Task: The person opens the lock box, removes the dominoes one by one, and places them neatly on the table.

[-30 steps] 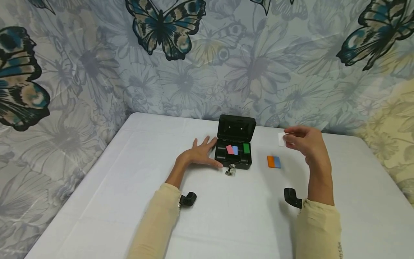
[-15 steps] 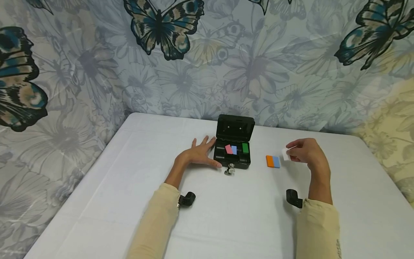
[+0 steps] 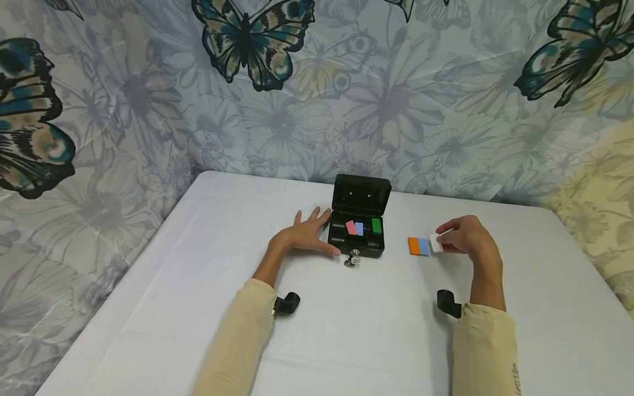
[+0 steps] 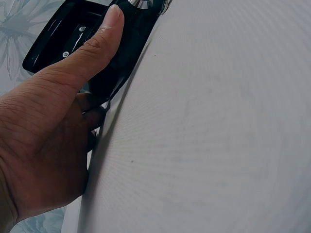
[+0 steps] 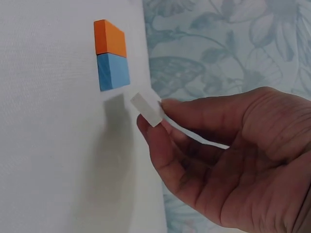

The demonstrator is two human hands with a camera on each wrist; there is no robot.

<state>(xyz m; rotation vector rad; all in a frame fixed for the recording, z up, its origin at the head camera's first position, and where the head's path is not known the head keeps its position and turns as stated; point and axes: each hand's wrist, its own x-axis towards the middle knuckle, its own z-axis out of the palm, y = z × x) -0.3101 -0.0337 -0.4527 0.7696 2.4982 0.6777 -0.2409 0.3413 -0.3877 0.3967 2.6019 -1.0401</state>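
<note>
My right hand (image 3: 465, 237) pinches a small white block (image 5: 147, 109) between thumb and fingertips, a little above the table. Just left of it, an orange block (image 3: 413, 246) and a blue block (image 3: 423, 247) lie side by side, touching. My left hand (image 3: 306, 234) rests with spread fingers against the left side of a black cash box (image 3: 356, 250), its thumb at the front corner. The lid (image 3: 362, 196) stands raised. Inside the box lie a pink block (image 3: 351, 227), a light blue block (image 3: 359, 229) and, in the right part, a green block (image 3: 376, 225).
Keys (image 3: 353, 258) hang at the lock on the box's front. A white cloth covers the table (image 3: 346, 335). Behind the table's back edge hangs a butterfly-patterned curtain (image 3: 287, 126). Each wrist carries a black camera mount (image 3: 448, 303).
My right hand has come down and toward me with the white block, from behind the orange and blue blocks to beside the blue one. The left hand stays at the box.
</note>
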